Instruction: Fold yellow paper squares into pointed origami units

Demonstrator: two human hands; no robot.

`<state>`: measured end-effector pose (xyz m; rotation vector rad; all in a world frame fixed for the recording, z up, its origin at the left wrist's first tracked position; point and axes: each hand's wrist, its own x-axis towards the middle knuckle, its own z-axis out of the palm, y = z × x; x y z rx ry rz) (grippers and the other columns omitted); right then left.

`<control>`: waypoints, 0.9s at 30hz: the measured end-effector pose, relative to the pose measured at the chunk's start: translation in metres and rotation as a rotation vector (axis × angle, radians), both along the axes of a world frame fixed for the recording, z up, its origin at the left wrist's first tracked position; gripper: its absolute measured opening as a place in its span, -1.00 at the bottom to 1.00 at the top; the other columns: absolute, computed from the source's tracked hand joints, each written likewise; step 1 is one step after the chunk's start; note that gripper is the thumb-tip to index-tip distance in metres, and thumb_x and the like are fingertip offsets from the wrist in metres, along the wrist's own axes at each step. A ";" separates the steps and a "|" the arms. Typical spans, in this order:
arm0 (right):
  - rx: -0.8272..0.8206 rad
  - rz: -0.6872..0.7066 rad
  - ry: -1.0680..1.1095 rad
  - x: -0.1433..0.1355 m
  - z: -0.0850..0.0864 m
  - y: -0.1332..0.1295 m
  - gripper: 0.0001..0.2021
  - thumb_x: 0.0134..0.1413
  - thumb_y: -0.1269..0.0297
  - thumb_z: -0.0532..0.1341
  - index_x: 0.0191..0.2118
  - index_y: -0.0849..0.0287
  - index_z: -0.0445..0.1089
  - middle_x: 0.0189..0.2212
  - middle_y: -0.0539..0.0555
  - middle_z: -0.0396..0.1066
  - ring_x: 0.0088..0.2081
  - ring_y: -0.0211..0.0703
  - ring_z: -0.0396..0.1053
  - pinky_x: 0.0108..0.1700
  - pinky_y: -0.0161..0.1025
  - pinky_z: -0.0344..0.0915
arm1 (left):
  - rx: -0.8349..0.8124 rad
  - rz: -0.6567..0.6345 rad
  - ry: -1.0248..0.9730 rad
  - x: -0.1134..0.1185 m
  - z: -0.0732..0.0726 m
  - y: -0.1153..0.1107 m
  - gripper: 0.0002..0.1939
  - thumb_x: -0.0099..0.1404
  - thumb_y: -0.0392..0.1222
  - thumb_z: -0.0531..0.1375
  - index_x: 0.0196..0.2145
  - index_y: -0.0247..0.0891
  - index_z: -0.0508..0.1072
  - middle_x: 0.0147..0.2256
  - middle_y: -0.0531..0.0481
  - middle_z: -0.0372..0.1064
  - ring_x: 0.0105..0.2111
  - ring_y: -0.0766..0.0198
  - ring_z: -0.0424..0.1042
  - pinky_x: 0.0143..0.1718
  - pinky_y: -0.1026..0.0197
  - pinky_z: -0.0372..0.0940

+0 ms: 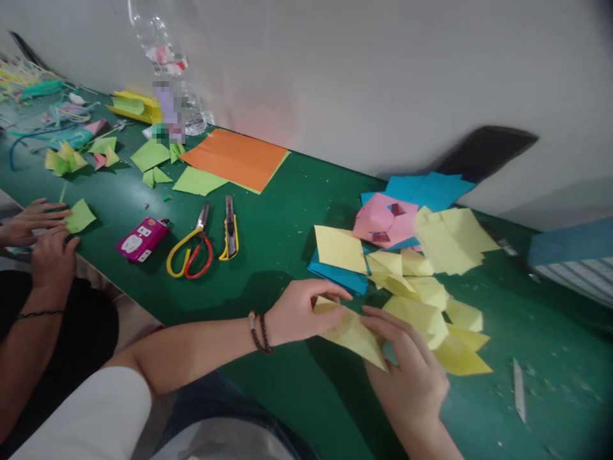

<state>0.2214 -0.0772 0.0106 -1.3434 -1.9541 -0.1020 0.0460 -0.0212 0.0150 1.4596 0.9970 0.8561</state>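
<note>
A folded pale yellow paper (352, 333) is held between my two hands above the green table (282, 236). My left hand (306, 310) pinches its left end, a beaded bracelet on the wrist. On its right side, my right hand (407, 358) grips the same paper with bent fingers. Several folded yellow pieces (416, 313) lie just beyond my right hand. Behind them are a pink folded paper shape (385, 220), a stack of pale yellow sheets (450, 239) and blue sheets (426, 190). A yellow square (340, 248) rests on blue paper (338, 273).
Scissors (194, 246), a yellow cutter (230, 230) and a purple box (143, 239) lie left of centre. Orange paper (237, 156) and a plastic bottle (191, 108) stand near the wall. Another person's hands (48, 230) hold green paper at left. A blade (518, 390) lies at right.
</note>
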 end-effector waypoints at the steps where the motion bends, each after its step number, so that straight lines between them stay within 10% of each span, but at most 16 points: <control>1: 0.003 -0.023 -0.012 0.002 0.000 0.001 -0.86 0.10 0.44 0.22 -0.20 0.12 0.42 -0.23 0.08 0.53 -0.25 -0.15 0.51 -0.25 -0.28 0.43 | -0.094 -0.002 -0.049 0.000 -0.001 0.001 -0.74 0.15 -0.25 0.23 -0.17 -0.29 0.52 -0.25 -0.08 0.53 -0.36 0.29 0.47 -0.38 0.32 0.33; 5: 0.038 -0.048 -0.057 0.003 0.001 0.004 -0.82 0.08 0.47 0.22 -0.18 0.10 0.42 -0.21 0.07 0.52 -0.23 -0.14 0.50 -0.23 -0.26 0.43 | -0.266 -0.011 -0.157 -0.002 -0.003 0.003 -0.61 0.12 -0.34 0.22 -0.05 -0.31 0.44 -0.22 -0.11 0.54 -0.38 0.29 0.49 -0.42 0.33 0.36; 19: 0.052 0.042 -0.154 -0.002 0.004 0.004 -0.79 0.14 0.41 0.19 -0.09 0.17 0.40 -0.11 0.18 0.48 -0.13 -0.05 0.46 -0.06 -0.14 0.40 | 0.298 -0.086 0.150 -0.006 -0.004 -0.006 -0.50 0.25 -0.37 0.10 0.14 -0.13 0.34 -0.10 0.03 0.53 -0.16 0.28 0.53 -0.10 0.28 0.36; 24: -0.016 -0.004 -0.115 -0.002 0.001 0.003 -0.79 0.19 0.31 0.18 -0.05 0.13 0.37 -0.21 0.10 0.53 -0.21 -0.14 0.50 -0.16 -0.27 0.40 | 0.181 -0.146 0.064 -0.007 0.000 -0.005 -0.48 0.32 -0.17 0.10 0.22 -0.24 0.23 -0.23 -0.04 0.54 -0.44 0.33 0.46 -0.34 0.29 0.34; 27: -0.073 -0.074 -0.080 0.002 -0.002 0.003 -0.77 0.22 0.20 0.15 -0.06 0.14 0.38 -0.27 0.10 0.53 -0.28 -0.14 0.51 -0.31 -0.32 0.39 | 0.115 -0.183 -0.055 -0.007 0.001 -0.005 -0.25 0.20 -0.04 0.26 0.28 -0.26 0.13 -0.17 -0.10 0.51 -0.27 0.21 0.49 -0.21 0.23 0.36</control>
